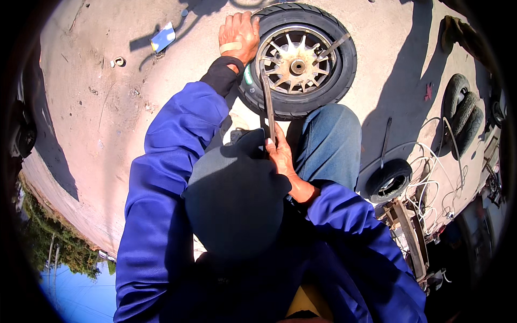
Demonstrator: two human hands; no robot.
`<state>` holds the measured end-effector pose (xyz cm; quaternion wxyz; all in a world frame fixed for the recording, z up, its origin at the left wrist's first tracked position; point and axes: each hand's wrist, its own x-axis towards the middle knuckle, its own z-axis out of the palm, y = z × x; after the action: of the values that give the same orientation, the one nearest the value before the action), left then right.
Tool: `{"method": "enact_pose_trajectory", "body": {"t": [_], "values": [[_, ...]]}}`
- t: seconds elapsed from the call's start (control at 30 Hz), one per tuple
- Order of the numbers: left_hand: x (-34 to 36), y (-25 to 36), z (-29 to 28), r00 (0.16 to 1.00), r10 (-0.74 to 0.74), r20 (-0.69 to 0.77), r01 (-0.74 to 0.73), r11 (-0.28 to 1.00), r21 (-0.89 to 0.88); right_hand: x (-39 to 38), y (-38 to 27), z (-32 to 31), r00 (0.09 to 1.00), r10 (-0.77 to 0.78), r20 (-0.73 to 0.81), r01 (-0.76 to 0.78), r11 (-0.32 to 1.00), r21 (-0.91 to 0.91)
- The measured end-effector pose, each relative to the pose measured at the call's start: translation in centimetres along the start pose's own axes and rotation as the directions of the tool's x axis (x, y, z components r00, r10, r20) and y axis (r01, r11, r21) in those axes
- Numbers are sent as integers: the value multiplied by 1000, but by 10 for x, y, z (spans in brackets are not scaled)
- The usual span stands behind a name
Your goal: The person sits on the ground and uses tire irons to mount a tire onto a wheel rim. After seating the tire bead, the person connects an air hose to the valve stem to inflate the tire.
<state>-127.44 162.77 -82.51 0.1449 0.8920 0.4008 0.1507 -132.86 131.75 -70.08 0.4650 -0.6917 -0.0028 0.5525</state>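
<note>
Your right hand [281, 153] grasps a tire lever [268, 99]; beyond that grip, your left hand [238, 37] touches the motorcycle tire [301, 104], closure indeterminable.

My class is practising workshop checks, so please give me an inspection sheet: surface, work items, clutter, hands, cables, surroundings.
Surface: sunlit, dusty ground, partly shadowed.
Work items: spoked wheel lying flat, tyre around it; tyre lever and second metal bar at the rim.
Clutter: blue-and-white packet; loose tyre; three grouped tyres.
Hands: left hand at the mounted tyre's edge; right hand gripping the lever.
Cables: pale loops near the loose tyre; hose or cable, cannot tell.
Surroundings: trees, sky.
</note>
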Motion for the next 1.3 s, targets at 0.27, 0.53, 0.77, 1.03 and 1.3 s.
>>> {"method": "enact_pose_trajectory", "body": {"t": [0.27,0.53,0.77,1.03,1.3], "values": [[9,14,-5,997,-22,70,21,1000,21,8,-137,-27,912,411,-3,-408,907,106],[10,7,1,1000,14,-5,-14,998,67,112,-290,-148,927,-66,370,356,-154,-921],[10,10,-6,999,36,-7,-36,995,98,193,-284,-138,702,93,706,668,-429,-608],[12,11,-8,1000,0,8,0,995,104,233,-293,-99,653,282,703,750,-364,-552],[9,8,-5,1000,22,13,-23,996,87,195,-303,-64,690,393,608,721,-449,-527]]}}
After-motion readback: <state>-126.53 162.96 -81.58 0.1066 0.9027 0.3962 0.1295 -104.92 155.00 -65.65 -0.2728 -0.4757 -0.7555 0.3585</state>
